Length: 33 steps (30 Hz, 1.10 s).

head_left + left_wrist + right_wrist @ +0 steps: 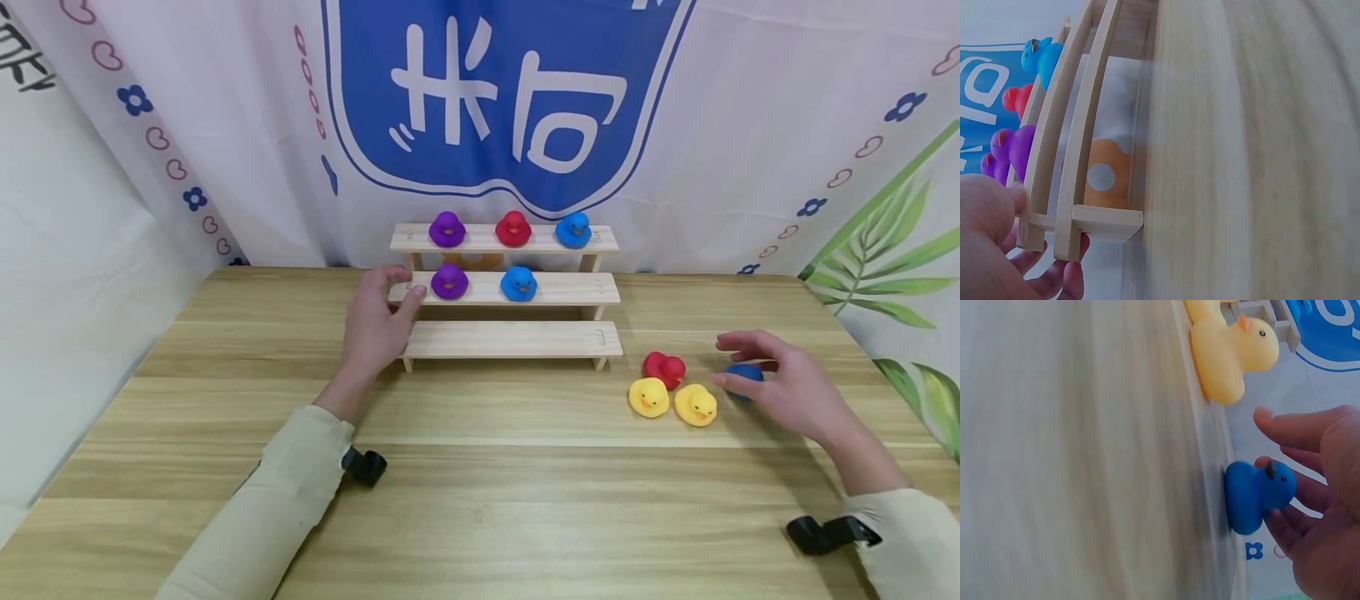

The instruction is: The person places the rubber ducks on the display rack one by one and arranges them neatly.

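Right hand (797,392), thumb and fingers parted, curves around a blue duck (1246,499) on the counter (480,500), near two yellow ducks (696,406) and a red duck (663,369). Left hand (378,321) grips the rack (517,339), apparently steadying it beneath five ducks (519,285).

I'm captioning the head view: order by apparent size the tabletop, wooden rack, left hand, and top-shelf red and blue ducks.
Tabletop
Wooden rack
Left hand
Top-shelf red duck and top-shelf blue duck: too alike to rank
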### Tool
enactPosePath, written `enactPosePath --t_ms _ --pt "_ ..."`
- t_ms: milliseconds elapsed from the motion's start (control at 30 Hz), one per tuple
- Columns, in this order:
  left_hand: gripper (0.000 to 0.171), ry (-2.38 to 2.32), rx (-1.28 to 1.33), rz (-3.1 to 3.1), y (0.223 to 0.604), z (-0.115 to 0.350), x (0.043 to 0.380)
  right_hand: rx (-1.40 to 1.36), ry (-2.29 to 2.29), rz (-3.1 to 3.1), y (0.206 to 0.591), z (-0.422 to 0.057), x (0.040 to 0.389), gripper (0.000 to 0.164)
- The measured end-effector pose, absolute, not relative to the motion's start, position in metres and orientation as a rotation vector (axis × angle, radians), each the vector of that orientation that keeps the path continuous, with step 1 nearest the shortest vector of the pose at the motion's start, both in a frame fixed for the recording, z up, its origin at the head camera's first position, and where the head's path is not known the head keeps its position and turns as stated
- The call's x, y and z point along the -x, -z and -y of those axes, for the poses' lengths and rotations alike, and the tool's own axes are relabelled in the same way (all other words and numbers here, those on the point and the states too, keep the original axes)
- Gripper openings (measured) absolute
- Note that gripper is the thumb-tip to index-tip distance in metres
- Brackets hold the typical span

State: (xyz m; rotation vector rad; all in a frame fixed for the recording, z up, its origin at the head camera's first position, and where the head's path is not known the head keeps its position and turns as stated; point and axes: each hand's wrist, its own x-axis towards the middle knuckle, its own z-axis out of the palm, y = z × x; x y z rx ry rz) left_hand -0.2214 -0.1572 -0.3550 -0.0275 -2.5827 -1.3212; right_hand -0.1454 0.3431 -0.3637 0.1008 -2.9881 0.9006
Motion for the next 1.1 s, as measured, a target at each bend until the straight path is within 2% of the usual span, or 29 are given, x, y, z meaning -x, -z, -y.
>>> enactPosePath --t_ms 233,533,800,1100 --pt "0.042 1.315 0.024 2.588 0.356 0.157 0.221 -0.055 -0.816 3.022 0.366 -0.353 0.144 0.054" --pt "0.042 1.321 0.024 2.586 0.355 0.157 0.221 -0.055 -0.793 3.110 0.367 -0.363 0.142 0.060" --pt "0.042 1.324 0.031 2.579 0.356 0.158 0.221 -0.061 -0.776 3.094 0.368 -0.364 0.143 0.052" --pt "0.043 1.306 0.031 2.586 0.356 0.157 0.222 -0.068 -0.774 3.081 0.366 -0.361 0.146 0.053"
